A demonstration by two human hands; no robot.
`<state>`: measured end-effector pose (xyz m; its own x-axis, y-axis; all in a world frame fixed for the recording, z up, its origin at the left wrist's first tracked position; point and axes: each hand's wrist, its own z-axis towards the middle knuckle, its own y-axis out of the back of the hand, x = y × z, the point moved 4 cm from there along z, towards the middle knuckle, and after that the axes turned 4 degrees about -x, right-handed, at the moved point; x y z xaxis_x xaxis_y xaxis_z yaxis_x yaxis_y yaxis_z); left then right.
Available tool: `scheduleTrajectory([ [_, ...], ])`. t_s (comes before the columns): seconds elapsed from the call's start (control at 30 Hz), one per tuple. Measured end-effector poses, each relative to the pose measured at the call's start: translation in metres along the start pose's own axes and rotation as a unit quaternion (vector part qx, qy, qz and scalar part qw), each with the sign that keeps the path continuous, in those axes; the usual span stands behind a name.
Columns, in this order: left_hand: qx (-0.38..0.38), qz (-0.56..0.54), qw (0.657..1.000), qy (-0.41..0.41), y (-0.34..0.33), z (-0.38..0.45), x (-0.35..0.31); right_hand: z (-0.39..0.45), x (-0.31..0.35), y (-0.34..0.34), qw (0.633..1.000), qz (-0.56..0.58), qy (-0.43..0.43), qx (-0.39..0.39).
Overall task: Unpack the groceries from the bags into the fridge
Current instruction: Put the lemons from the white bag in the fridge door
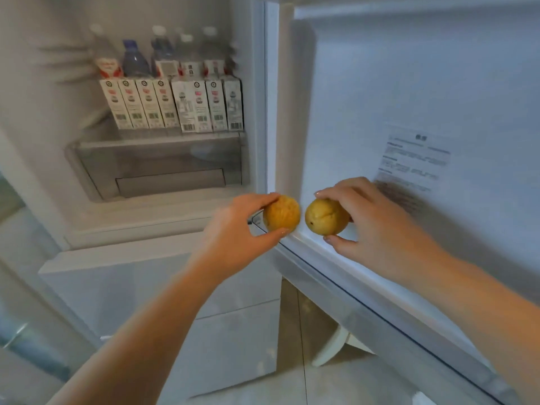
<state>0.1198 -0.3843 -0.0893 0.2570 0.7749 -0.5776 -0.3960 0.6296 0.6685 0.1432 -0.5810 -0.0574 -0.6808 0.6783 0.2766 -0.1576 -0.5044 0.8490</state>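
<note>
**Fruit in both hands at the open fridge**

Fruit filled both your hands. Your left hand (233,226) pinched one yellow fruit (282,213) between thumb and fingertips, and your right hand (377,226) gripped a second fruit (325,216) the same way, fingers curled over its top and thumb under it. The two fruits were just beside each other, not touching, held in the air over the lower edge of the fridge (163,211) opening, where the door (409,97) hinges. No bags were in view.

Beyond your left hand sat a clear drawer (157,165), shut, and above it a shelf packed with cartons (175,108) and bottles (134,61) behind them.

The risks, as I judge them: both grips were fingertip pinches on round, smooth skins, so either fruit could have slipped and rolled off the ledge to the floor. With both hands full you had none free to pull the drawer, and nudging it with a loaded hand could have cost you a fruit. The shelf looked full, so squeezing fruit in there might have toppled a carton.

Writing: the cartons carried barcodes and round logos, and a printed sheet (415,159) was stuck to the door beyond your right hand, but all of it was too blurred to read.
</note>
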Motion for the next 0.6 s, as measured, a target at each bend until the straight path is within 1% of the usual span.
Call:
scheduleTrajectory([
  [0.13,0.079,0.054,0.995,-0.035,-0.007,0.014,0.003,0.000,-0.002,-0.016,0.999,-0.032,0.007,0.020],
  [0.23,0.130,0.070,0.987,-0.068,-0.009,0.027,0.003,0.001,-0.004,-0.024,0.997,-0.063,0.003,0.034],
  [0.33,0.168,0.072,0.981,-0.070,-0.013,0.036,0.008,0.002,-0.005,-0.035,0.995,-0.085,0.013,0.043],
  [0.5,0.228,0.083,0.968,-0.060,-0.023,0.050,0.014,-0.002,-0.001,-0.062,0.988,-0.115,0.038,0.094],
  [0.6,0.266,0.113,0.954,-0.080,-0.028,0.057,0.010,-0.001,-0.001,-0.069,0.982,-0.137,0.048,0.124],
])
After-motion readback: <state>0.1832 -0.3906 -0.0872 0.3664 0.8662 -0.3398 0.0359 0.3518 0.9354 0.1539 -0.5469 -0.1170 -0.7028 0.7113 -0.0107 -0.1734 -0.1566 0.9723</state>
